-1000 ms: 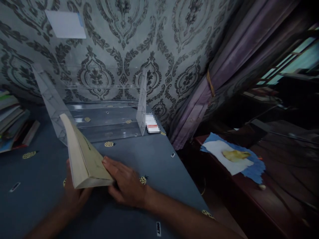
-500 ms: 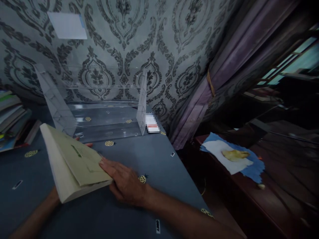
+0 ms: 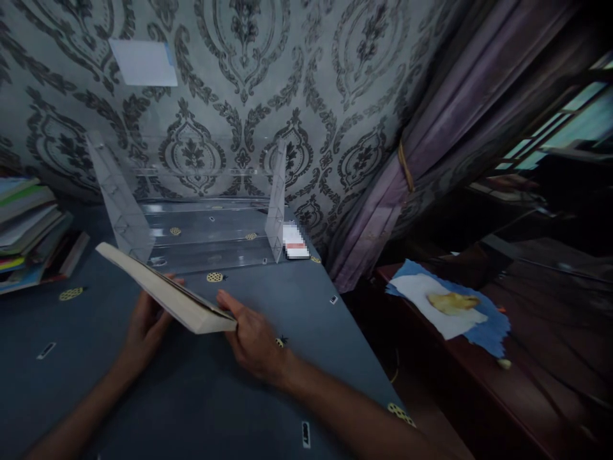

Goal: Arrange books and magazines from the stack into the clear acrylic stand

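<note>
A book [image 3: 165,291] with cream page edges hangs tilted above the table, its edge turned to me and its cover mostly out of sight. My left hand [image 3: 146,319] is closed on its underside and far edge, with some fingers behind it. At the book's right end, my right hand [image 3: 255,335] grips the corner, thumb side up. Beyond the book stands a clear acrylic rack [image 3: 119,207] with stepped side panels and see-through shelves.
A stack of books [image 3: 29,223] lies at the left. The blue patterned tablecloth [image 3: 297,319] covers the table, whose right edge slants away. A blurred-out white box [image 3: 295,241] sits beside the rack. Past a gap, a dark red surface [image 3: 460,364] holds a blue-and-white cloth [image 3: 419,297].
The book has tipped so its cover faces away and its edge shows. My left hand has come into view below it; my right hand has shifted slightly right.
</note>
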A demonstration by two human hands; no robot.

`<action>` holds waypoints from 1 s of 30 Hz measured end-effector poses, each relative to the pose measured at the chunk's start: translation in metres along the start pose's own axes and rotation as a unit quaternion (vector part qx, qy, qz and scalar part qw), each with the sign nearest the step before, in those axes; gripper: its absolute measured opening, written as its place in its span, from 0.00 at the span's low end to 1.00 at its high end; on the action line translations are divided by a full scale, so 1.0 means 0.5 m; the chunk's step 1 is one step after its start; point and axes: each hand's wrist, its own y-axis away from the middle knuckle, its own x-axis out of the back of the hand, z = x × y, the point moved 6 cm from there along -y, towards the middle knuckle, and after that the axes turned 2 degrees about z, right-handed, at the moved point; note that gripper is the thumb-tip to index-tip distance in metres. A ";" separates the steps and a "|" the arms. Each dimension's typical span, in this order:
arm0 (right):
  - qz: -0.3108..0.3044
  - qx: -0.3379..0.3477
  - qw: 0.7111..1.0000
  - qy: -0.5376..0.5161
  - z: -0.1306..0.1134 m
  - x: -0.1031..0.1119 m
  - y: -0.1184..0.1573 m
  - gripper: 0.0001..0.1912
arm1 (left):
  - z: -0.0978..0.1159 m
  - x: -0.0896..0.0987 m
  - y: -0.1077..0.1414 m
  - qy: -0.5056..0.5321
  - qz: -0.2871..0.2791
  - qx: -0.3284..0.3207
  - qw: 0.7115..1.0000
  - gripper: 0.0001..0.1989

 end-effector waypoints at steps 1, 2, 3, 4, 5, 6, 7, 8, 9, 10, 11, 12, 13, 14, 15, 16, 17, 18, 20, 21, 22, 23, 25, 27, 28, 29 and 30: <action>0.008 -0.014 1.000 0.004 0.007 0.002 -0.001 0.28 | 0.003 -0.002 -0.001 0.017 0.000 0.006 1.000 0.27; 0.015 -0.032 0.999 0.007 0.014 0.004 -0.002 0.28 | 0.003 -0.005 -0.002 0.032 0.002 0.014 0.999 0.26; 0.019 -0.051 0.998 0.010 0.021 0.005 -0.003 0.27 | 0.001 -0.006 -0.003 0.039 0.007 0.023 0.999 0.25; 0.022 -0.071 0.997 0.014 0.028 0.006 -0.004 0.27 | -0.004 -0.007 -0.005 0.038 0.014 0.031 0.999 0.25; 0.022 -0.090 0.995 0.018 0.034 0.007 -0.005 0.26 | -0.008 -0.006 -0.006 0.034 0.025 0.037 0.998 0.25; 0.024 -0.104 0.994 0.022 0.039 0.008 -0.005 0.26 | -0.013 -0.006 -0.007 0.028 0.032 0.040 0.998 0.25; 0.027 -0.113 0.993 0.026 0.042 0.009 -0.005 0.26 | -0.017 -0.006 -0.007 0.026 0.039 0.041 0.998 0.26; 0.030 -0.119 0.992 0.028 0.044 0.011 -0.005 0.25 | -0.019 -0.006 -0.007 0.026 0.044 0.042 0.998 0.26; 0.033 -0.121 0.992 0.029 0.045 0.013 -0.006 0.25 | -0.020 -0.007 -0.006 0.028 0.045 0.045 0.998 0.27; 0.038 -0.125 0.991 0.029 0.046 0.016 -0.006 0.25 | -0.019 -0.009 -0.006 0.030 0.040 0.049 0.998 0.27; 0.042 -0.130 0.990 0.030 0.048 0.019 -0.006 0.25 | -0.017 -0.012 -0.006 0.033 0.032 0.052 0.998 0.27; 0.047 -0.139 0.989 0.032 0.051 0.022 -0.006 0.24 | -0.013 -0.015 -0.006 0.037 0.023 0.054 0.998 0.27; 0.052 -0.149 0.987 0.034 0.055 0.026 -0.006 0.24 | -0.007 -0.019 -0.007 0.039 0.013 0.052 0.998 0.27; 0.060 -0.159 0.985 0.037 0.059 0.029 -0.006 0.24 | 0.000 -0.023 -0.009 0.042 0.002 0.048 0.998 0.26; 0.071 -0.166 0.983 0.040 0.063 0.034 -0.006 0.23 | 0.007 -0.027 -0.012 0.044 -0.006 0.042 0.998 0.26; 0.083 -0.170 0.981 0.041 0.067 0.038 -0.007 0.23 | 0.014 -0.030 -0.016 0.044 -0.010 0.037 0.998 0.25; 0.096 -0.169 0.980 0.039 0.070 0.042 -0.008 0.22 | 0.021 -0.033 -0.022 0.040 -0.012 0.033 0.999 0.24; 0.109 -0.165 0.980 0.035 0.072 0.047 -0.010 0.22 | 0.028 -0.037 -0.029 0.034 -0.016 0.028 0.999 0.24; 0.130 -0.151 0.980 0.021 0.075 0.057 -0.014 0.21 | 0.044 -0.045 -0.043 0.022 -0.023 0.013 0.999 0.21; 0.142 -0.144 0.979 0.014 0.077 0.063 -0.016 0.20 | 0.054 -0.050 -0.050 0.018 -0.028 0.003 0.999 0.19; 0.154 -0.140 0.978 0.008 0.079 0.070 -0.018 0.20 | 0.064 -0.055 -0.058 0.014 -0.033 -0.009 0.999 0.17; 0.166 -0.141 0.976 0.005 0.083 0.077 -0.019 0.20 | 0.074 -0.060 -0.065 0.011 -0.038 -0.021 0.999 0.16; 0.187 -0.148 0.971 0.002 0.093 0.090 -0.021 0.20 | 0.094 -0.068 -0.078 -0.009 -0.045 -0.042 0.998 0.14; 0.208 -0.148 0.967 0.006 0.102 0.101 -0.024 0.22 | 0.111 -0.076 -0.092 -0.038 -0.052 -0.060 0.996 0.13; 0.220 -0.144 0.965 0.007 0.106 0.106 -0.027 0.23 | 0.118 -0.079 -0.099 -0.054 -0.053 -0.067 0.995 0.13; 0.231 -0.139 0.963 0.005 0.110 0.112 -0.031 0.23 | 0.124 -0.082 -0.106 -0.067 -0.052 -0.072 0.994 0.13; 0.241 -0.135 0.961 0.000 0.115 0.117 -0.036 0.24 | 0.129 -0.084 -0.113 -0.076 -0.051 -0.075 0.993 0.13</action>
